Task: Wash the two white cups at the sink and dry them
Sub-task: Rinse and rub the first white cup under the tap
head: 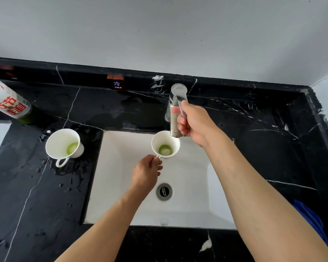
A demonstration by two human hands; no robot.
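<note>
Holding a white cup (pixel 165 144) by its handle, the left hand (pixel 147 172) keeps it upright over the white sink (pixel 189 186), beneath the faucet (pixel 175 110); green residue sits inside. The right hand (pixel 192 122) grips the faucet lever, seemingly with all fingers curled. A second cup (pixel 64 144) stands on the wet black counter (pixel 36 195), left of the basin.

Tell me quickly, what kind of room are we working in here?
Probably a washroom or pantry wash station: a white basin sunk in a black marble counter, a steel faucet, and a COLD label on the backsplash.
</note>
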